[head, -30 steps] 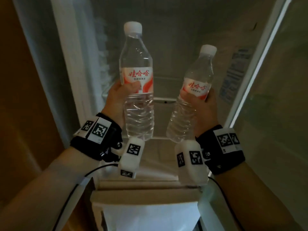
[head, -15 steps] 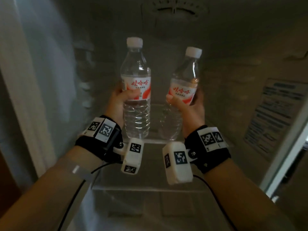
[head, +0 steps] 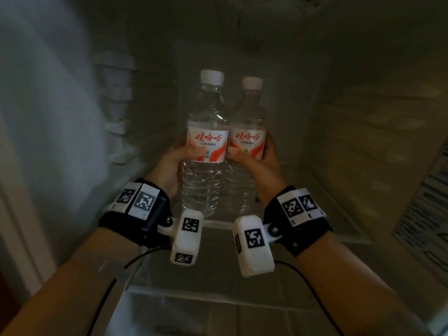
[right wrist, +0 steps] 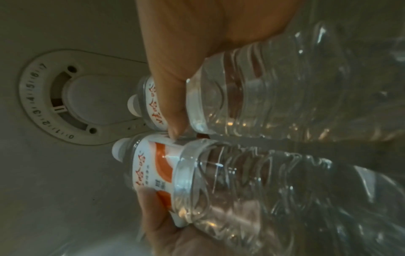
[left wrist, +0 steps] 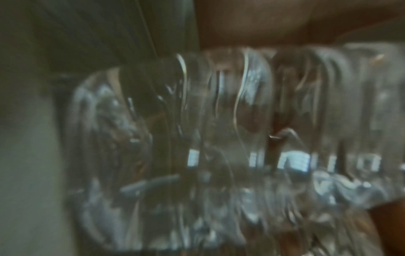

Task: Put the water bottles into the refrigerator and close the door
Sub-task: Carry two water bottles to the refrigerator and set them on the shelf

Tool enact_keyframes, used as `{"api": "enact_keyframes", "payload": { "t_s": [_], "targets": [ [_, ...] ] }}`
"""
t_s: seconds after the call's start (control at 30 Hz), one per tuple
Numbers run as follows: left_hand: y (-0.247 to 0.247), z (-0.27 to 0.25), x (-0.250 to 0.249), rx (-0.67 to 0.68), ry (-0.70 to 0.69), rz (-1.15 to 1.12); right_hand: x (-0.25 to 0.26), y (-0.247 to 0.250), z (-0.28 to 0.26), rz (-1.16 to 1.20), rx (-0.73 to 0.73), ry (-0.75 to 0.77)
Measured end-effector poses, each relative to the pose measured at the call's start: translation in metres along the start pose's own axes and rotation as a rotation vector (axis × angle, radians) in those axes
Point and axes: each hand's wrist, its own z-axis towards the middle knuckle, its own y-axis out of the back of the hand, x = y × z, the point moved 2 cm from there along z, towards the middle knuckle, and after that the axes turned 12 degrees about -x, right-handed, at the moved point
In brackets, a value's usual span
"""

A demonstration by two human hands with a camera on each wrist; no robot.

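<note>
Holding left bottle [head: 208, 151], right bottle [head: 247, 146], inside refrigerator [head: 351, 132]

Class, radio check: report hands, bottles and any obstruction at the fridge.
Left hand grips left bottle; right hand grips right bottle. Both upright, side by side inside the fridge, over the shelf. Nothing in the way.

Dim in here, light's weak & greyish. I'm looking into the fridge [head: 242, 57]: pale back wall, L wall [head: 72, 141] w/ moulded shelf rails [head: 117, 105], R wall [head: 363, 146] w/ horizontal ridges. Clear shelf [head: 218, 275] runs across below. Printed sticker [head: 426, 214] far R, text too blurry to read. R wrist view: round temp dial [right wrist: 57, 98] overhead, numbered 0–7.
</note>
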Motion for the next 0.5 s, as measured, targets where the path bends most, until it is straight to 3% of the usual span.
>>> {"api": "enact_keyframes", "payload": {
  "t_s": [0.1, 0.3, 0.5],
  "targets": [
    [0.006, -0.004, 0.003, -0.066, -0.031, 0.034, -0.002, 0.005, -0.001, -0.077, 0.038, -0.010],
    [0.009, -0.019, 0.008, -0.138, -0.131, 0.375, -0.008, 0.014, -0.004, -0.090, 0.066, -0.091],
    [0.018, -0.018, -0.004, -0.217, -0.118, 0.440, -0.008, 0.012, -0.007, -0.092, 0.166, -0.124]
  ]
}}
